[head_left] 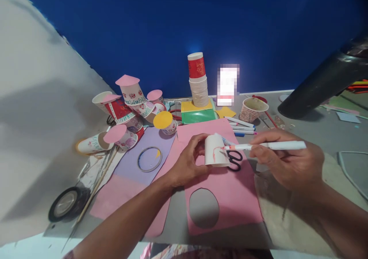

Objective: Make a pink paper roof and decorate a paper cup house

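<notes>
1. Head view: the left hand (pixel 191 157) has its fingers curled around a white paper cup (pixel 214 151), which is rim down and slightly tilted, over a pink sheet (pixel 235 197) on the grey worktop (pixel 176 209).
2. The right hand (pixel 290 161) pinches a white marker (pixel 277 145) between thumb and fingers, the reddish tip pointing left at the cup's wall (a few loose pinkish-red lines show there).
3. Black-handled scissors (pixel 235 161) lie just behind the cup, partly hidden by it; nearer the worktop's front edge, the pink sheet has a round cut-out.
4. Several more markers (pixel 243 128) lie beyond the sheet, near a patterned cup (pixel 249 112).
5. At the back, a tall stack of paper cups (pixel 199 92) stands upside down on a yellow-and-green packet (pixel 198 115).
6. To the left, decorated cups (pixel 131 94) crowd together, some topped with pink paper, one with a yellow disc (pixel 163 120).
7. A thin ring (pixel 148 171) lies on a purple sheet (pixel 126 157); farther left sits a black tape roll (pixel 63 205).
</notes>
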`<action>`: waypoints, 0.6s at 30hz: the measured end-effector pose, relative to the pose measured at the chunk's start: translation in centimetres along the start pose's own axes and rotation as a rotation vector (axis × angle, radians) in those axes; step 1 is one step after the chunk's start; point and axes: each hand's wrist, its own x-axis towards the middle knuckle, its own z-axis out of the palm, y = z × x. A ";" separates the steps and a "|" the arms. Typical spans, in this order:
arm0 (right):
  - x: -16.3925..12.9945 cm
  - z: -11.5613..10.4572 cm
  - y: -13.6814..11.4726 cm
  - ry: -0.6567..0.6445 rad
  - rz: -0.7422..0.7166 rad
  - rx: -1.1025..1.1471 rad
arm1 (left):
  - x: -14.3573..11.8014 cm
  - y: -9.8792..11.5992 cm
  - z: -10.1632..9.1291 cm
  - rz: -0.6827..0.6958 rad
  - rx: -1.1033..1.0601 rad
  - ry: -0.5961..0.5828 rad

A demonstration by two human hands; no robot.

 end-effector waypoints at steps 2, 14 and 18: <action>0.1 -0.1 0.7 0.104 0.036 -0.068 | 0.0 0.2 0.0 -0.028 0.023 0.009; 5.0 -3.4 8.5 0.381 0.382 -0.041 | 0.1 1.5 0.9 -0.133 0.005 0.089; 5.1 -3.6 9.3 0.438 0.353 -0.081 | 0.3 1.3 0.7 -0.106 0.027 0.088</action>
